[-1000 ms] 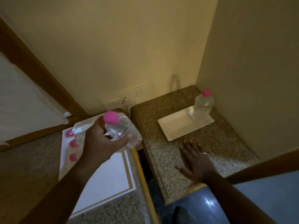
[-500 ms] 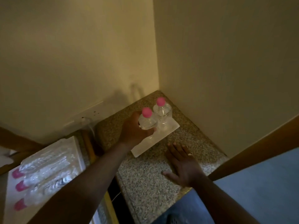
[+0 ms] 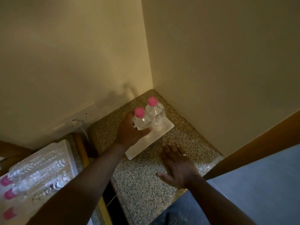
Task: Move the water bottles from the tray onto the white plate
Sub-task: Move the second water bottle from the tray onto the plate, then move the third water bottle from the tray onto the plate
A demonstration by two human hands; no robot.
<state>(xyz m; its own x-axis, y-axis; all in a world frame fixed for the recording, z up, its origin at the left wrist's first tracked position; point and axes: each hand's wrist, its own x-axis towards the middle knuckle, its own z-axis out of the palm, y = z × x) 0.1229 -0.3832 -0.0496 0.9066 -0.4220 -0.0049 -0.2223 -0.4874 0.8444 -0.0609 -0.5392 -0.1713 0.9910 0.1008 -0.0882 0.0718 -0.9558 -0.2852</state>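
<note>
Partway: one bottle stands on the white plate; our left hand grips the second bottle.
Three bottles remain on the tray (right hand spread flat on counter).

- Counter fills centre of frame, running up into wall corner at upper centre.
- Plate lies on counter, centre frame, near that corner.
- Standing bottle upright on plate's upper-right end.
- Held bottle just lower-left of it, touching or nearly so; left hand wraps it from the left, over the plate.
- Right hand flat on counter, lower right of plate, apart from it.
- Tray at lower-left edge of frame, left of counter.
- Three bottles lie on their sides in tray.
- Wall socket on wall above tray, left of counter.
</note>
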